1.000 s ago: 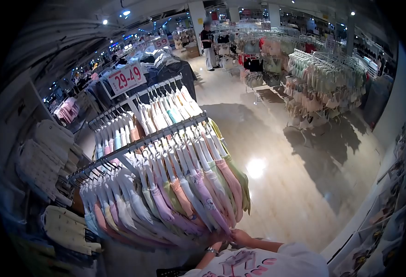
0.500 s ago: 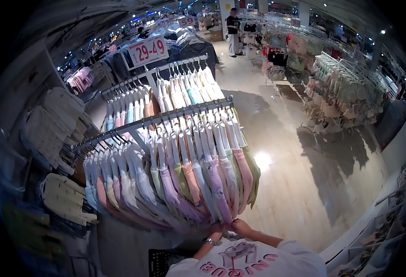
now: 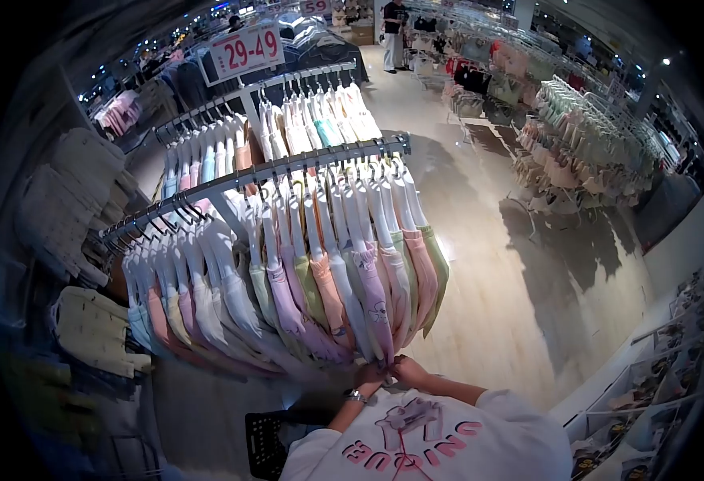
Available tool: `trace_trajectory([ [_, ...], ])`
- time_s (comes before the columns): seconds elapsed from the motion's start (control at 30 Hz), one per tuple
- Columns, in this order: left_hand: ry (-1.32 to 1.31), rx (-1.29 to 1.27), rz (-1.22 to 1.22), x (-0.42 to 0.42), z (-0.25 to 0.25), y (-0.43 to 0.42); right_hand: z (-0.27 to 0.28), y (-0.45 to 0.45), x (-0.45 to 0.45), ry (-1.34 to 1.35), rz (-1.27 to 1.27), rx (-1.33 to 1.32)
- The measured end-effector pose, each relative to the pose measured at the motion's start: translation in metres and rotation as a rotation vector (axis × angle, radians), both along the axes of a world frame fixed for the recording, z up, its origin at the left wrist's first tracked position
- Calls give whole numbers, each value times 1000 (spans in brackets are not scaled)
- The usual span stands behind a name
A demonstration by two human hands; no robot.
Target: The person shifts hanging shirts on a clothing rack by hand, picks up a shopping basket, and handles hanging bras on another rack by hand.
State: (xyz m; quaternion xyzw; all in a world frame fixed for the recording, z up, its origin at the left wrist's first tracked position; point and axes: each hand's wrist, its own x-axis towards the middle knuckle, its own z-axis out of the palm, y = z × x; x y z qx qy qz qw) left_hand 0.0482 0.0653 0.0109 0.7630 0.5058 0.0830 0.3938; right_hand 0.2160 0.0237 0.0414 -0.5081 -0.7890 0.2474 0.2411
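Note:
Pastel garments hang from white hangers along a metal rail. Both my hands meet at the bottom end of a lilac garment with a printed figure. My left hand, with a watch on its wrist, has its fingers closed at the hem. Beside it, my right hand pinches the same lower edge. Pink and green garments hang just to the right of the lilac one.
A second rail stands behind, under a 29-49 sign. Racks of small garments stand at the right, and a person is in the far aisle. A black basket is low by my left arm.
The view has tilted down and shifted, so the rack sits higher in the frame and more of the black basket shows. My hands stay together at the lilac garment's lower end.

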Motion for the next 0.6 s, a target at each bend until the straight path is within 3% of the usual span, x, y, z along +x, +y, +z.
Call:
trace_trajectory([
  [0.27, 217, 97, -178, -7, 1, -5, 19, 8, -6, 23, -115, 1],
  [0.37, 117, 74, -212, -6, -10, -12, 18, 4, -13, 53, -124, -45],
  [0.47, 223, 144, -386, -21, -33, -19, 13, -1, -27, 33, -128, -52],
  [0.6, 127, 165, -187, -30, -19, -33, 27, -4, -40, 51, -148, -118],
])
